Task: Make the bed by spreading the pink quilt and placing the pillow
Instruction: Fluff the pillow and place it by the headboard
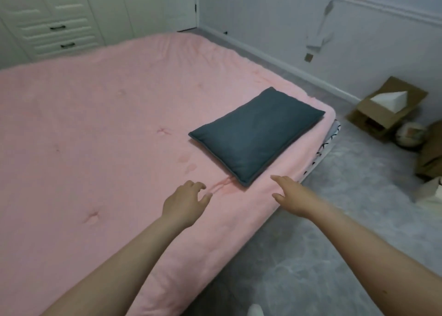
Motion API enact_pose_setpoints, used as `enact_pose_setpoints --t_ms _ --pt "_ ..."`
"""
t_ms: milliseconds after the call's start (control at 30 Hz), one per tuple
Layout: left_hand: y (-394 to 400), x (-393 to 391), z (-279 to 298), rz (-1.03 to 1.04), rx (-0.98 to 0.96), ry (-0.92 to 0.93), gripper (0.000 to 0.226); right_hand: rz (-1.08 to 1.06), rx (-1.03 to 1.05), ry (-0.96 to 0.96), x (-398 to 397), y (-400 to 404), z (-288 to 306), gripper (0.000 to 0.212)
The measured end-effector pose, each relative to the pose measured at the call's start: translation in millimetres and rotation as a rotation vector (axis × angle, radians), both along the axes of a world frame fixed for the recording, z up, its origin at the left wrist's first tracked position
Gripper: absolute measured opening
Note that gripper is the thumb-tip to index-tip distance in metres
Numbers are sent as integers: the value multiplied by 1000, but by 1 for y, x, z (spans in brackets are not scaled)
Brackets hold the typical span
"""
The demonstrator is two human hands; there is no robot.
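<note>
The pillow (257,135) lies on the quilt (95,129) near the bed's right corner, a box (387,107) beyond on the floor.

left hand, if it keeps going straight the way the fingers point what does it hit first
Most likely the near corner of the dark grey pillow. The left hand is open, fingers aimed up-right over the pink quilt, with only bare quilt between. Its height above the quilt is hard to judge.
</note>
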State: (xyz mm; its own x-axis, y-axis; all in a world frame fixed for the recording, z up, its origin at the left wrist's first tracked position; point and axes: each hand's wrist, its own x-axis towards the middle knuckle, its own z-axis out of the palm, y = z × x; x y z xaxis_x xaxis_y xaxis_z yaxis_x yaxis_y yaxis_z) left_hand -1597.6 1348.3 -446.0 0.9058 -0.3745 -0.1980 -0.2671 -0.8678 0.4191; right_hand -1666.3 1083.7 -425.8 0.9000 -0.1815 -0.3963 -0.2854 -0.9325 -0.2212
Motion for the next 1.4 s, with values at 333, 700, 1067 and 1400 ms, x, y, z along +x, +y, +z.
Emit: enact_pose_setpoints --t_ms 333,700,1067,1400 --pt "-187 112 23 -11 -9 -40 35 -233 196 -58 81 -191 11 56" --pt "-350 229 -8 -93 -62 -7 35 -209 39 13 201 -344 -4 55" --pt "-541 341 -53 -224 -59 51 36 -377 92 81 286 -516 -51 52" --pt "-739 396 -139 -372 110 -29 45 -557 282 145 375 -712 -164 29"
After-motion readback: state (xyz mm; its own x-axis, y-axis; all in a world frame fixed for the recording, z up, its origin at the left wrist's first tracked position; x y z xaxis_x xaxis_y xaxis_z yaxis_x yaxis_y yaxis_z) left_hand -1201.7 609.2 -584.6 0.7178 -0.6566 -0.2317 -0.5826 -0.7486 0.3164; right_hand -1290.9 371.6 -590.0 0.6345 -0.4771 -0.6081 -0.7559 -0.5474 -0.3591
